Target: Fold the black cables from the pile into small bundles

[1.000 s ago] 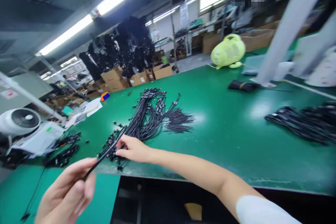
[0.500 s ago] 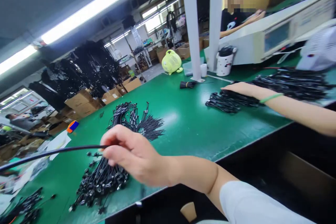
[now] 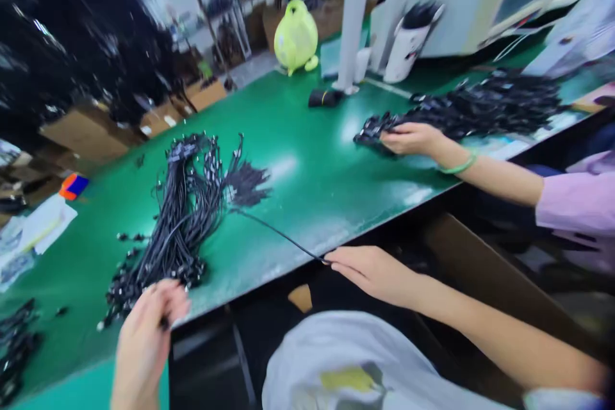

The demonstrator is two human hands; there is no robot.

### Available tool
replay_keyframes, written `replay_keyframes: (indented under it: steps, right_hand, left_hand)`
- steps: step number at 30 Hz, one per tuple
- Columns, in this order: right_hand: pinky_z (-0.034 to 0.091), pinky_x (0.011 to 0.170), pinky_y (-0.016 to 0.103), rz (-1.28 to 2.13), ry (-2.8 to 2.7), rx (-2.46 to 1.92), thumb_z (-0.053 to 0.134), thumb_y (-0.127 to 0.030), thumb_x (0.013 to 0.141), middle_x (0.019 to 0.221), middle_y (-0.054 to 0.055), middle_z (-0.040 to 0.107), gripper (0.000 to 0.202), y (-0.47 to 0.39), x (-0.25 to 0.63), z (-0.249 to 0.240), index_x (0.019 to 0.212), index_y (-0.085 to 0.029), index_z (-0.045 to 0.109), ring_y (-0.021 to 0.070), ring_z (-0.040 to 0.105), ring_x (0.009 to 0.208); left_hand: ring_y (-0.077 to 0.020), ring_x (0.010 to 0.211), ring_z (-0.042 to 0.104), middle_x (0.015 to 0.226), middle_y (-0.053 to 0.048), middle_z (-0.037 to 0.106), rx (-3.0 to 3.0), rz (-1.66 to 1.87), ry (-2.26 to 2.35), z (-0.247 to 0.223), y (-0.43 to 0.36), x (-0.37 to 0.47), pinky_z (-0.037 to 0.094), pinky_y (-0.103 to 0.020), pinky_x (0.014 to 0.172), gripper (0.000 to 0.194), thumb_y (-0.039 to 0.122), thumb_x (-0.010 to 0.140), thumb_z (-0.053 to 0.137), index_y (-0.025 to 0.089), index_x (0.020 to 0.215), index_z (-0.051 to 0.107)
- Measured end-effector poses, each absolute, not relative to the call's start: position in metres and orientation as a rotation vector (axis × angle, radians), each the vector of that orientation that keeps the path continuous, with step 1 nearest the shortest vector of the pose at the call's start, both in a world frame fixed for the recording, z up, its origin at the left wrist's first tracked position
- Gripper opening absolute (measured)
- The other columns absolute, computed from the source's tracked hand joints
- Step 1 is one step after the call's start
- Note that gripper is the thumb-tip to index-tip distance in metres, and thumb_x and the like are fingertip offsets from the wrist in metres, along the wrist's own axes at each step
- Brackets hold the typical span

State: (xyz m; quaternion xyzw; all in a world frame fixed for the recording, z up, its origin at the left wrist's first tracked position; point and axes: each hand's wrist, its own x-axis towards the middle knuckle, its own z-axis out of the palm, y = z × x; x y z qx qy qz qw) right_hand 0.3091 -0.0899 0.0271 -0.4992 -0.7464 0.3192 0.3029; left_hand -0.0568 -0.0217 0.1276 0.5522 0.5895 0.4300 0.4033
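My right hand [image 3: 375, 272] pinches the end of a thin black cable [image 3: 278, 230], which slants up and left over the table edge toward the bundles. At the lower left is my left hand [image 3: 148, 336], blurred, with its fingers curled around a small dark thing I cannot make out. Just beyond it a large bundle of black cables [image 3: 175, 224] lies on the green table [image 3: 307, 160], with many connectors at its near end. A fan of thin dark strands [image 3: 247, 184] rests at the bundle's right.
A co-worker's hand [image 3: 413, 141] with a green bracelet touches a long pile of black cables [image 3: 485, 106] on the right. Behind are a tied black bundle [image 3: 324, 98], a yellow-green fan [image 3: 296, 38], a white post [image 3: 355, 19] and a white cup [image 3: 407, 45]. More cables [image 3: 16, 349] lie far left.
The view has tipped downward. My right hand has moved right and toward my body, with the cable still pinched. My left hand has come into view. The co-worker's hand has lifted slightly from the pile.
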Motion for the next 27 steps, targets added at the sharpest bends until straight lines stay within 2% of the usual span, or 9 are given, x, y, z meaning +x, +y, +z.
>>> replay_keyframes:
  steps: [4,6,8,11,17,19,22,24,27]
  right_hand:
    - [0.047,0.07,0.026,0.82,-2.31,-0.984,0.032,-0.031,0.106,0.09,0.007,0.07,0.04,-0.087,0.281,0.044,0.104,-0.016,0.069,0.0141,0.064,0.079]
    - [0.045,0.067,0.024,0.707,-2.311,-1.039,0.032,-0.033,0.106,0.086,0.005,0.069,0.041,-0.076,0.279,0.052,0.099,-0.017,0.07,0.013,0.063,0.077]
    - [0.043,0.066,0.025,0.55,-2.271,-1.248,0.033,-0.04,0.106,0.084,0.004,0.068,0.043,-0.06,0.288,0.053,0.096,-0.019,0.07,0.0141,0.063,0.079]
    - [0.043,0.069,0.026,0.428,-2.217,-1.479,0.035,-0.054,0.104,0.09,0.004,0.07,0.05,-0.037,0.31,0.041,0.097,-0.02,0.071,0.0163,0.065,0.086]
    - [0.045,0.071,0.03,0.51,-2.173,-1.433,0.039,-0.062,0.099,0.091,0.009,0.073,0.056,-0.015,0.331,0.009,0.097,-0.017,0.072,0.0152,0.066,0.084]
    - [0.045,0.072,0.032,0.532,-2.161,-1.416,0.04,-0.062,0.098,0.093,0.011,0.073,0.055,-0.014,0.332,0.004,0.1,-0.017,0.073,0.0166,0.067,0.087]
    - [0.046,0.073,0.035,0.509,-2.128,-1.44,0.04,-0.058,0.1,0.097,0.012,0.074,0.051,-0.014,0.334,-0.003,0.102,-0.02,0.074,0.0188,0.068,0.091]
    - [0.046,0.073,0.036,0.478,-2.068,-1.51,0.041,-0.056,0.101,0.099,0.01,0.074,0.047,-0.015,0.337,-0.008,0.103,-0.024,0.074,0.0191,0.069,0.091]
    - [0.046,0.071,0.035,0.448,-1.978,-1.586,0.046,-0.057,0.099,0.102,0.008,0.074,0.04,-0.016,0.343,-0.02,0.107,-0.028,0.073,0.0193,0.069,0.092]
  left_hand:
    - [-0.0242,0.107,0.067,0.11,-0.01,0.073,1.609,0.546,1.173,0.077,-0.039,0.008,0.051,-0.036,0.099,0.034,0.048,0.091,0.059,0.02,0.104,0.073]
    - [-0.0204,0.09,0.068,0.09,-0.009,0.074,1.521,0.333,0.959,0.057,-0.044,0.026,0.051,-0.034,0.092,0.036,0.047,0.096,0.052,0.018,0.105,0.073]
    - [-0.0137,0.064,0.06,0.065,-0.002,0.064,1.324,0.274,0.868,0.043,-0.046,0.029,0.051,-0.03,0.079,0.038,0.047,0.098,0.048,0.016,0.104,0.071]
    - [-0.0073,0.047,0.04,0.049,0.006,0.043,1.032,0.358,0.829,0.034,-0.044,0.016,0.047,-0.025,0.064,0.04,0.05,0.093,0.058,0.013,0.095,0.07]
    - [-0.0023,0.038,0.02,0.046,0.011,0.027,0.608,0.635,0.804,0.04,-0.028,-0.011,0.04,-0.019,0.047,0.037,0.049,0.08,0.075,0.013,0.083,0.067]
    - [-0.0019,0.038,0.016,0.048,0.012,0.022,0.523,0.756,0.85,0.043,-0.023,-0.019,0.036,-0.015,0.042,0.032,0.044,0.081,0.075,0.013,0.082,0.066]
    - [-0.0016,0.037,0.012,0.051,0.011,0.017,0.406,0.93,0.92,0.043,-0.017,-0.033,0.032,-0.012,0.04,0.023,0.036,0.091,0.064,0.013,0.085,0.066]
    - [-0.0013,0.037,0.013,0.052,0.011,0.018,0.38,0.96,0.901,0.042,-0.015,-0.039,0.034,-0.011,0.041,0.02,0.03,0.093,0.06,0.012,0.089,0.068]
    - [-0.0007,0.038,0.018,0.052,0.011,0.023,0.394,0.941,0.819,0.039,-0.013,-0.043,0.039,-0.011,0.045,0.018,0.029,0.088,0.067,0.011,0.093,0.07]
